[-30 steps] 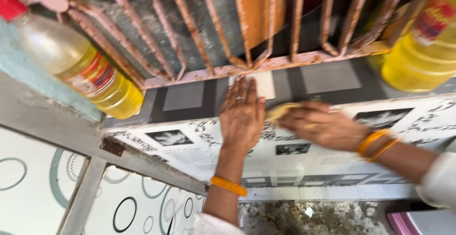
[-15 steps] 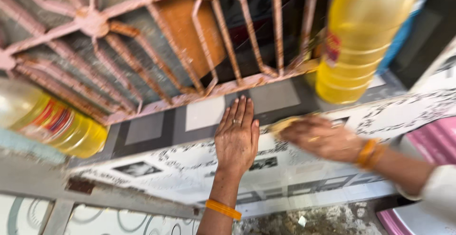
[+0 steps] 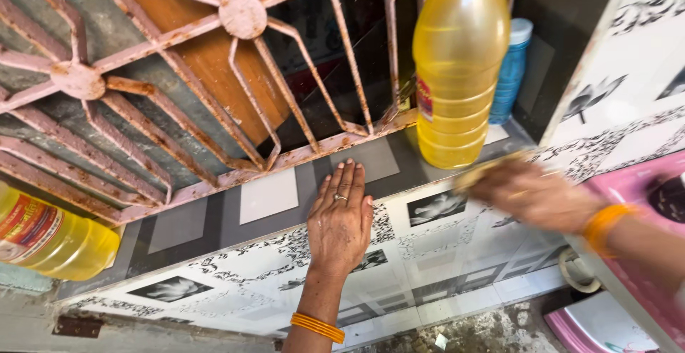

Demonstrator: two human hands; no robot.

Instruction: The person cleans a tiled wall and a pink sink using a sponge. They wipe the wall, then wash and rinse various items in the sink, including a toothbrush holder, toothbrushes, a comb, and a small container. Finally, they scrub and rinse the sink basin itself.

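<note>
from the head camera, my left hand (image 3: 340,221) lies flat and open on the tiled ledge (image 3: 267,197), fingers together and pointing to twelve o'clock, gripping nothing; a ring sits on one finger and an orange bangle (image 3: 317,326) circles the wrist at six o'clock of the hand. at three o'clock of it, my right hand (image 3: 534,195) is blurred, closed around a yellowish cloth (image 3: 477,175) that pokes out toward ten o'clock and touches the ledge's front edge; how tight that grip is i cannot tell. at twelve o'clock of the cloth a tall yellow oil bottle (image 3: 457,68) stands on the ledge against the rusty pink window grille (image 3: 235,18), with a blue bottle (image 3: 511,71) just beside it at three o'clock. a second yellow bottle (image 3: 50,237) lies far off at nine o'clock.
</note>
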